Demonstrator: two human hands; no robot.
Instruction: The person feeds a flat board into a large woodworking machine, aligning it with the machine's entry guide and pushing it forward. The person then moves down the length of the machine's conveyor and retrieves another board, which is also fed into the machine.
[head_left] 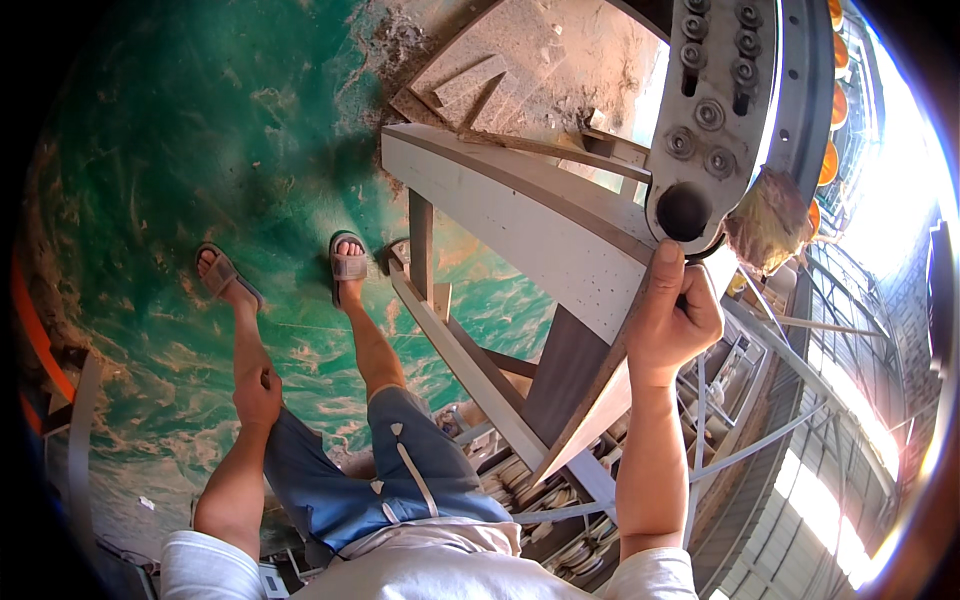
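My right hand (675, 318) is raised at the right, its fingers curled and its thumb pointing up, pinching the near corner of a brown-edged board (592, 400). Just beyond the thumb is the rounded end of a grey metal machine arm (708, 130), with a dark round hole and several bolts. My left hand (258, 398) hangs low beside my left knee with its fingers curled. A small dark spot shows at its top, but I cannot make out what, if anything, it holds.
A long white panel (500, 215) slopes across a wooden stand with a slanting leg (465, 360). Wood offcuts (475, 85) and dust lie behind it. A crumpled yellowish bundle (768, 222) sits by the machine arm. The green floor (180, 150) is dusty; I stand in sandals.
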